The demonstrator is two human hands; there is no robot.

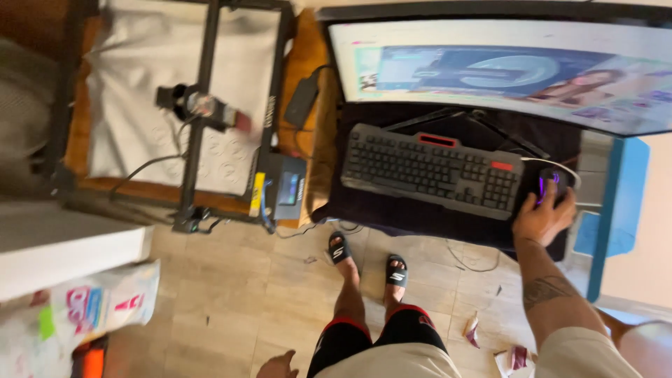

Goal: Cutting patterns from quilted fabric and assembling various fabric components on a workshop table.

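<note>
The floor [231, 294] is made of pale wood boards, and a dark desk mat [420, 210] lies on a desk above it. At about three o'clock in the picture sits one computer mouse [551, 186]. It is black and small, with a purple light glowing on top. The right hand [542, 218] lies over it, fingers curled around its back end, holding the mouse. One white cord [560, 165] runs up from the mouse.

Just beside the mouse, toward nine o'clock, lies one black keyboard [434, 168] with two red marks on it. At twelve o'clock stands one wide curved screen [504, 70] showing pale blue pictures.

At six o'clock are two legs in black shorts, with two black sandals [367, 259] on the feet. The left hand [276, 365] hangs low near seven o'clock, holding nothing, fingers loosely bent.

At ten o'clock is one black frame machine [203, 105] over a white sheet [140, 91]. At eight o'clock lies one white bag [105, 301] with pink shapes.
</note>
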